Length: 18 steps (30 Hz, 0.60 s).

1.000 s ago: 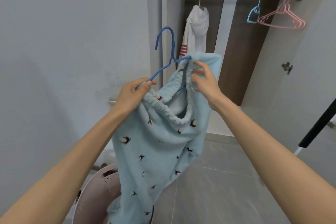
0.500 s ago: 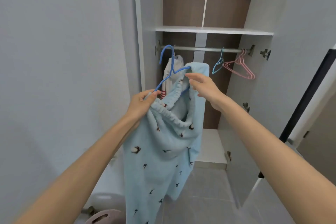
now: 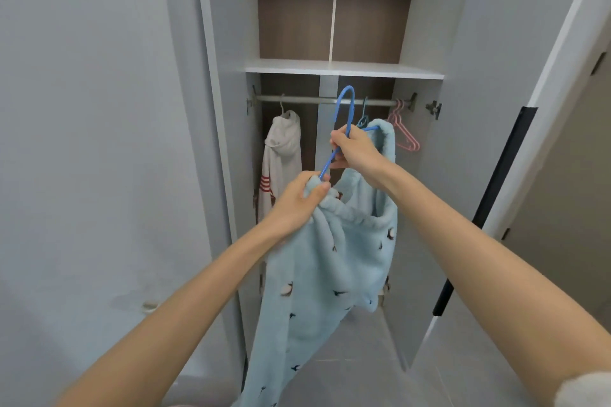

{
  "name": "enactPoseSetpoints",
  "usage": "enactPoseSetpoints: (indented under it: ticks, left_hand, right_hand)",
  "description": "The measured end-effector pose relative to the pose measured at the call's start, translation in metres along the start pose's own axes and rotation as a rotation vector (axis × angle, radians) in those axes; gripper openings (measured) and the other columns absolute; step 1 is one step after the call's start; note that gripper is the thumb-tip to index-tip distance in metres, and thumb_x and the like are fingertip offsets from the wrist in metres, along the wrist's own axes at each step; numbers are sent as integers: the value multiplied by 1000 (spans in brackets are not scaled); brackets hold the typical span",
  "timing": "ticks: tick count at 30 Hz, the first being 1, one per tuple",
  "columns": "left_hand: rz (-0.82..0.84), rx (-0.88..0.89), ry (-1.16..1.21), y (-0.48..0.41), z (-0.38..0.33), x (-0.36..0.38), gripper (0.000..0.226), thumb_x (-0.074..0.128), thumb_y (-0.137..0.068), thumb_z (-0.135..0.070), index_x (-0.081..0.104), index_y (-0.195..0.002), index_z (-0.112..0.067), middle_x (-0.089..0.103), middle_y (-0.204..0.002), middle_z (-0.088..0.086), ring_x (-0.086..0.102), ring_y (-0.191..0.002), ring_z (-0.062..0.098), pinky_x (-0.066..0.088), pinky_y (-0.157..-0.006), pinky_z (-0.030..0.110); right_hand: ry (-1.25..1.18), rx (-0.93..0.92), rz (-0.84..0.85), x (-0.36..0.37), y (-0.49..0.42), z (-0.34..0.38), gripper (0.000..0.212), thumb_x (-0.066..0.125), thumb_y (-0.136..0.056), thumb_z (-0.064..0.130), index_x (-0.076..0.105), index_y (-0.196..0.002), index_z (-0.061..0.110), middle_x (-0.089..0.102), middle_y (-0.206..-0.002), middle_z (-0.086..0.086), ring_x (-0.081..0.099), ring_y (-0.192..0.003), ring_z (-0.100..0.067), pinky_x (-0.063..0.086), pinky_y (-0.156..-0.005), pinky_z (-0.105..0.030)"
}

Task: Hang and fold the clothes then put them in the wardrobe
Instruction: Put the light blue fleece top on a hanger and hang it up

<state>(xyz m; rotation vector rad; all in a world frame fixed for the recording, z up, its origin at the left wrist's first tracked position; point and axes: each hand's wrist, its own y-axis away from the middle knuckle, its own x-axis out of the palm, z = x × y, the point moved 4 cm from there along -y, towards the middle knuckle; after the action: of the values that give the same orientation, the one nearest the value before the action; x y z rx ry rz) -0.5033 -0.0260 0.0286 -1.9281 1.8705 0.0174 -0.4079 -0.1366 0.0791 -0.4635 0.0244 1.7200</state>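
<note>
- Head view: in the wardrobe point(image 3: 344, 71), the rail point(image 3: 307, 100) carries a white garment point(image 3: 281, 155) left, pink hangers point(image 3: 406, 134) right.
- The blue hanger point(image 3: 346, 99), before the rail, slants lower-left to upper-right, hook up.
- Right hand point(image 3: 355, 150) grips its neck; left hand point(image 3: 299, 201) pinches its low end with the pale blue garment point(image 3: 327, 274).

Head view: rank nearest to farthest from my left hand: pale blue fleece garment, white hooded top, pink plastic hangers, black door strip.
1. Pale blue fleece garment, in the left hand.
2. White hooded top, rail's left.
3. Pink plastic hangers, rail's right.
4. Black door strip, far right.
</note>
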Motion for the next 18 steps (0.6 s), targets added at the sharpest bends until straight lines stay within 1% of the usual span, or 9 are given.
enactPoseSetpoints:
  ticks: [1, 3, 6, 7, 9, 12, 14, 16, 18]
  left_hand:
    - [39, -28, 70, 2, -1, 7, 31, 50, -98, -23, 53, -125, -7, 58, -114, 0, 57, -99, 5, 44, -84, 7]
    - [99, -83, 150, 5, -3, 20, 34, 53, -97, -22, 49, -128, -9, 57, -125, 7, 57, -110, 14, 46, -97, 25]
    - [230, -149, 210, 8, -4, 32, 38, 59, -93, -23, 49, -128, -14, 58, -127, 9, 58, -111, 16, 47, -97, 34]
    - [274, -163, 246, 8, -3, 36, 39, 61, -92, -23, 49, -128, -15, 60, -126, 9, 60, -108, 16, 48, -95, 35]
    - [344, -173, 290, 8, 0, 40, 40, 62, -91, -24, 49, -128, -15, 63, -122, 6, 64, -103, 12, 54, -88, 29]
    - [453, -193, 318, 6, 4, 43, 37, 60, -92, -29, 50, -127, -19, 68, -113, 2, 67, -97, 10, 56, -77, 23]
    - [537, -227, 289, 5, 9, 39, 37, 54, -95, -33, 50, -129, -19, 67, -111, 5, 67, -96, 14, 55, -79, 25]
    - [604, -222, 172, 1, 16, 29, 32, 48, -98, -34, 55, -126, -20, 66, -105, 3, 66, -93, 14, 55, -81, 25]
    - [600, -222, 19, -10, 28, 18, 29, 43, -100, -33, 59, -121, -20, 64, -102, 0, 64, -91, 11, 53, -85, 28]
  right_hand:
    - [-37, 18, 1, -3, 0, -2, 18, 41, -98, 10, 45, -81, 13, 45, -71, -1, 46, -63, -11, 56, -66, -27]
    - [-168, 62, 7, -8, 1, -5, 10, 39, -99, 7, 45, -92, 9, 45, -68, -2, 45, -58, -11, 57, -63, -30]
    - [-279, 109, 49, -16, 6, -6, 12, 33, -102, 7, 44, -99, 11, 40, -61, 0, 40, -49, -10, 51, -52, -26]
    - [-297, 126, 71, -19, 8, -8, 13, 33, -102, 7, 45, -98, 12, 38, -60, 1, 37, -47, -9, 47, -49, -24]
    - [-335, 166, 108, -23, 12, -12, 14, 33, -103, 9, 45, -97, 13, 34, -59, 2, 34, -45, -8, 40, -44, -20]
    - [-353, 214, 160, -32, 16, -16, 11, 35, -103, 11, 45, -99, 13, 34, -61, 2, 33, -45, -8, 36, -42, -18]
    - [-341, 243, 207, -36, 20, -18, 10, 35, -104, 13, 45, -101, 12, 34, -60, 3, 31, -46, -8, 33, -41, -18]
    - [-294, 263, 262, -36, 26, -19, 11, 35, -104, 14, 46, -101, 12, 32, -58, 4, 28, -46, -7, 30, -39, -17]
    - [-233, 269, 313, -33, 33, -19, 14, 35, -104, 16, 47, -97, 13, 31, -57, 5, 26, -45, -7, 28, -38, -17]
